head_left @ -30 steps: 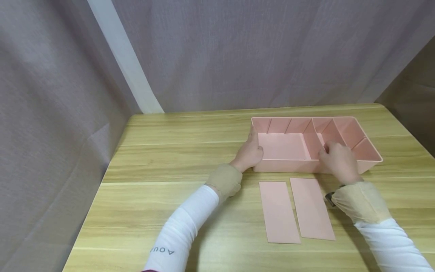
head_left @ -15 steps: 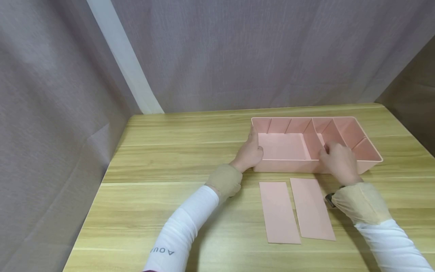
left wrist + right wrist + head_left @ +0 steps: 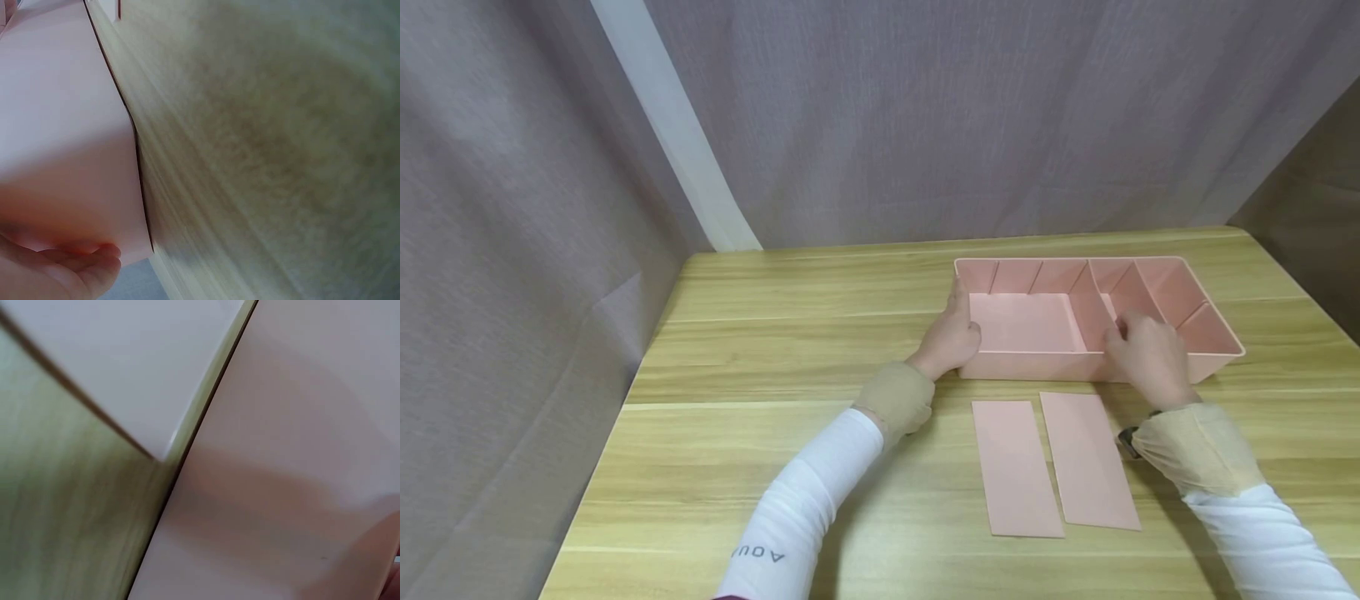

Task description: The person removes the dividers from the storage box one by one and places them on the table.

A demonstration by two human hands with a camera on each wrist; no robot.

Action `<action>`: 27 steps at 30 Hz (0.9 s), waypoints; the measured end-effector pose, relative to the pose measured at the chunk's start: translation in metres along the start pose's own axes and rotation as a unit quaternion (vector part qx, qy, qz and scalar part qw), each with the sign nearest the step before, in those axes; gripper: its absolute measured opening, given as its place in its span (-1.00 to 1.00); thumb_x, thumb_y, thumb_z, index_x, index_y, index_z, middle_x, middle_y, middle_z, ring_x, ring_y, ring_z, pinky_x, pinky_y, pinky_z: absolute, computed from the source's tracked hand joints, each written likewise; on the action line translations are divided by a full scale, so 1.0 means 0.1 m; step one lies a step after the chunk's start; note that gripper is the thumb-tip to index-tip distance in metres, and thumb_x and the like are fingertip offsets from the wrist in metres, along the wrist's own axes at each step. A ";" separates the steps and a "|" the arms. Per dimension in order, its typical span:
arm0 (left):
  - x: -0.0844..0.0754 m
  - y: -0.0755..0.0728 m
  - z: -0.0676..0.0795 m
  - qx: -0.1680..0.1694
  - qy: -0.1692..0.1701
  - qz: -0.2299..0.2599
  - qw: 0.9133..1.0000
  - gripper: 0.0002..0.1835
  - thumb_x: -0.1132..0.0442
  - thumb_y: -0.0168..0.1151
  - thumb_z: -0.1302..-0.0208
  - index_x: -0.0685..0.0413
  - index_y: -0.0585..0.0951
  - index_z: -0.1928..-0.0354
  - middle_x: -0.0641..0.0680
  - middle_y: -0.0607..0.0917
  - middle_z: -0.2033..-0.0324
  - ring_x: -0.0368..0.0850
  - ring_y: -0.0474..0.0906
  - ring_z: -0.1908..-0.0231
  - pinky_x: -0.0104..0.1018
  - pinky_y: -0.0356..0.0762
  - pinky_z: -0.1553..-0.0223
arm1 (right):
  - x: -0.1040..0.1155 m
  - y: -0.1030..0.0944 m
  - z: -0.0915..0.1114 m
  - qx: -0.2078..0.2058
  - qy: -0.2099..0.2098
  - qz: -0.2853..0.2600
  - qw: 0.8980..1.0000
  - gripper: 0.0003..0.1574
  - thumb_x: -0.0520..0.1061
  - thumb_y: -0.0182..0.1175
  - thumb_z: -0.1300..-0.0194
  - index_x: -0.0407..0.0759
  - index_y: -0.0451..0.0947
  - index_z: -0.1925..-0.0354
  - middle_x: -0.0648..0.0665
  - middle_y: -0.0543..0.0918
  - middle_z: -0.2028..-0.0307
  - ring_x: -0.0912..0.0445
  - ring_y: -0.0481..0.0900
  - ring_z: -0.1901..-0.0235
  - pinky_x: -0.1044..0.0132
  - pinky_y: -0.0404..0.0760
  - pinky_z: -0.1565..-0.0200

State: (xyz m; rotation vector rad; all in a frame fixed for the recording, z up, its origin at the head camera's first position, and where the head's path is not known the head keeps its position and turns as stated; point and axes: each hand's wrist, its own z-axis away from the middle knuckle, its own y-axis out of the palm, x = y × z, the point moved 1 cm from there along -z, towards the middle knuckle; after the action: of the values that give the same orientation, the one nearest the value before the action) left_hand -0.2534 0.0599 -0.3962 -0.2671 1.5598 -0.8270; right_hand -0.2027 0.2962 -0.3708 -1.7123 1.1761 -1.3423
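Two white sleeves (image 3: 808,492) come in from the near side, a tan band (image 3: 897,404) at each wrist. Ahead of them on the wooden tabletop (image 3: 715,467) lie a left panel (image 3: 1017,469) and a right panel (image 3: 1090,461), both pink and flat, their long axes running away from the person and slanting leftward at the far end. Past the panels, just beside them, sits the pink tray (image 3: 1030,367). Nothing has visibly shifted since the earlier head pictures: hands, tray and panels hold the same places. The tray's long axis runs left to right, its opening upward and a long wall facing the person. The right hand (image 3: 1150,358) reaches over that near wall, fingers bent and pinching the near end of the left divider (image 3: 1088,312); the very tips are hidden. The left hand (image 3: 943,337) grips the tray's left end, its fingers close together against the outside. The left divider and a right divider (image 3: 1138,298) cross the tray front to back. Behind the table hangs a grayish curtain (image 3: 925,125) with a pale strip (image 3: 677,125).
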 end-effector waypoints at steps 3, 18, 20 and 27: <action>0.00 0.00 0.00 -0.002 0.001 0.000 1.000 -0.22 0.35 -0.22 -0.23 0.11 -0.41 -0.34 0.10 -0.28 -0.37 -0.12 0.20 0.75 -0.36 0.28 0.80 | 0.00 0.00 0.00 -0.005 0.002 -0.001 1.000 -0.66 -0.21 -0.13 -0.15 -0.22 0.25 0.73 -0.11 0.32 0.79 0.00 0.26 0.70 0.30 0.12 0.64; -0.01 0.00 0.00 -0.001 -0.004 0.002 1.000 -0.21 0.35 -0.21 -0.22 0.09 -0.41 -0.34 0.09 -0.29 -0.37 -0.13 0.19 0.76 -0.37 0.27 0.81 | 0.00 0.02 0.02 -0.019 0.006 -0.005 1.000 -0.65 -0.21 -0.14 -0.12 -0.17 0.18 0.76 -0.07 0.25 0.82 0.03 0.21 0.73 0.30 0.09 0.65; -0.01 0.00 0.00 0.000 -0.005 0.002 1.000 -0.22 0.35 -0.21 -0.23 0.09 -0.41 -0.34 0.08 -0.29 -0.37 -0.16 0.14 0.80 -0.39 0.22 0.85 | 0.00 0.03 0.02 -0.022 0.005 -0.006 1.000 -0.65 -0.21 -0.14 -0.11 -0.17 0.17 0.77 -0.06 0.24 0.83 0.03 0.19 0.73 0.30 0.08 0.65; -0.01 0.00 0.00 0.002 -0.011 -0.002 1.000 -0.22 0.33 -0.21 -0.24 0.08 -0.42 -0.34 0.05 -0.31 -0.37 -0.21 0.10 0.83 -0.42 0.17 0.88 | 0.01 0.04 0.02 -0.033 -0.001 -0.009 0.999 -0.65 -0.22 -0.13 -0.11 -0.16 0.15 0.78 -0.05 0.22 0.84 0.05 0.18 0.75 0.30 0.08 0.65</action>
State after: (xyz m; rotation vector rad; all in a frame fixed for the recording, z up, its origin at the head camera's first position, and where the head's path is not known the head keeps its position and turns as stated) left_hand -0.2532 0.0602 -0.3950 -0.2768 1.5371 -0.8271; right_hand -0.2017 0.2940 -0.3746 -1.7739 1.2186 -1.3267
